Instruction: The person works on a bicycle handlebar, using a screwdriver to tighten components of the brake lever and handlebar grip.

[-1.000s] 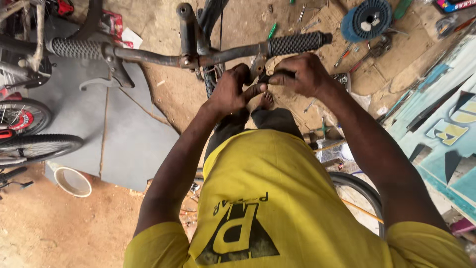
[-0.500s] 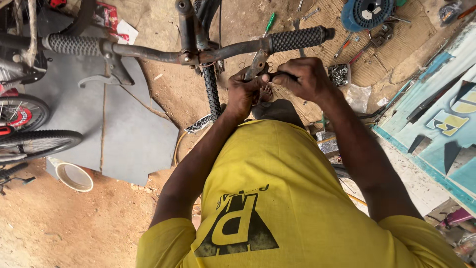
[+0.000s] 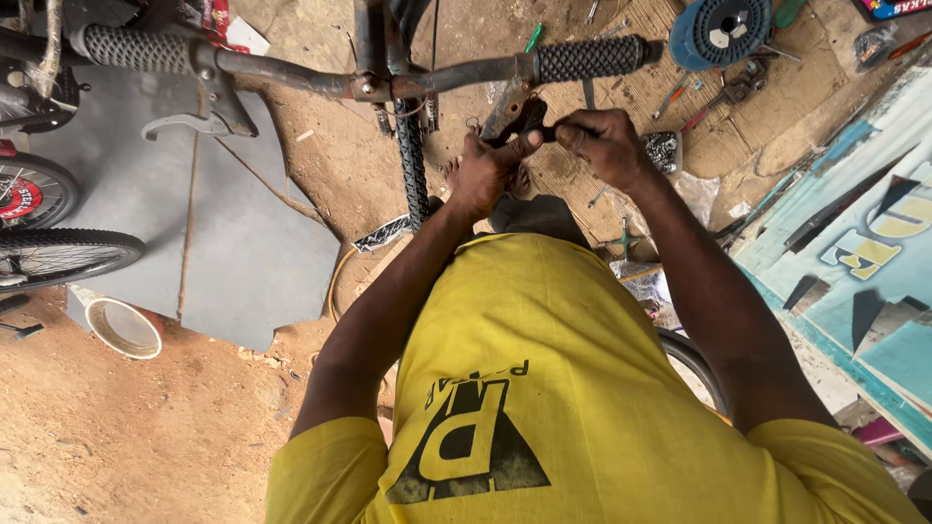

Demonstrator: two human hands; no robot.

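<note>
While both hands close on the brake lever mount (image 3: 513,114) under the handlebar's right grip (image 3: 590,58), slippage threatens.
Left hand (image 3: 485,173) pinches the mount; right hand (image 3: 602,146) grips a dark tool, which could slip off and nick a finger.

Person seen from above, head camera. Wears a yellow short-sleeved T-shirt (image 3: 544,388), plain knit, sleeves ending above the elbow. Chest print (image 3: 466,442): dark triangle shape with a large block letter cut into it, smaller lettering above; print looks worn and cracked. Both forearms bare, no watch, no bracelets. Left hand (image 3: 485,175) and right hand (image 3: 604,146) ungloved, no rings visible.
</note>
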